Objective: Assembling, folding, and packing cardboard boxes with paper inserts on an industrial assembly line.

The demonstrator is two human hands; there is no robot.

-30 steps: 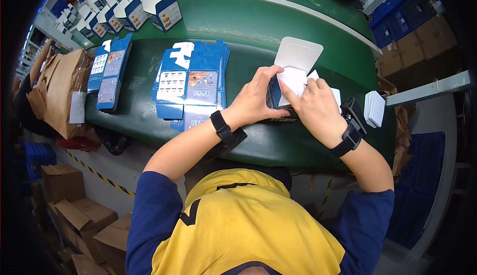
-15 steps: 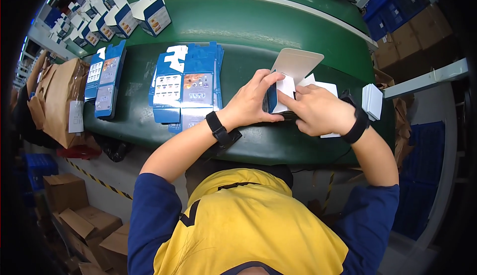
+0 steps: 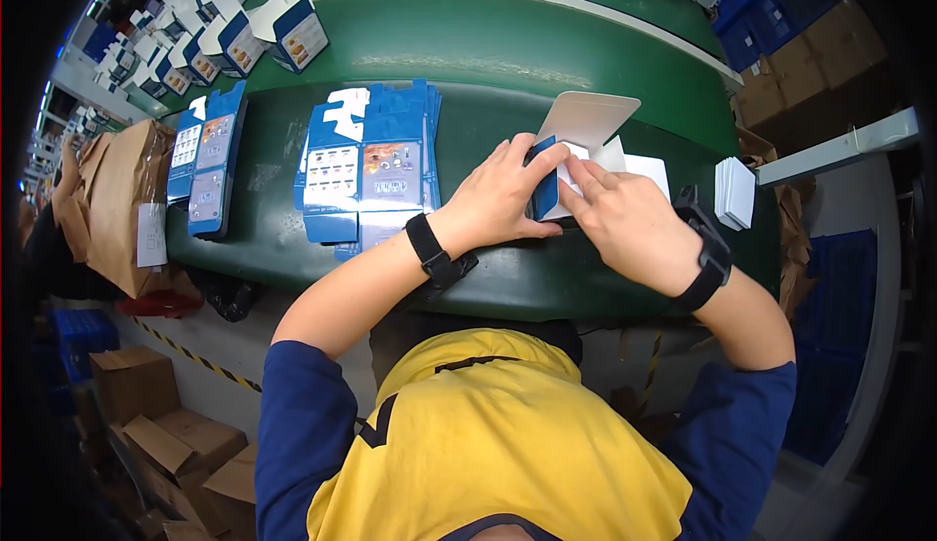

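Note:
A small blue cardboard box [image 3: 547,192] stands on the green table, its white-inside lid [image 3: 589,119] raised at the far side. My left hand [image 3: 505,189] is closed round the box's left side, thumb over the top edge. At the opening, the fingers of my right hand [image 3: 625,211] are pressed together against the white inside; whatever they pinch is hidden. White paper or card [image 3: 648,172] lies just beyond the right hand. Left of the box is a stack of flat blue printed carton blanks [image 3: 332,175].
Another stack of blanks [image 3: 210,165] lies farther left. Rows of open boxes [image 3: 298,33] stand at the far left. A pile of white folded papers [image 3: 734,193] sits by the right table edge, near a metal bar [image 3: 839,148]. A brown paper sack [image 3: 122,204] adjoins the left edge.
My right fingers have gone from an extended index finger poking into the box to being bunched at its opening. The blue side by my left thumb shows more.

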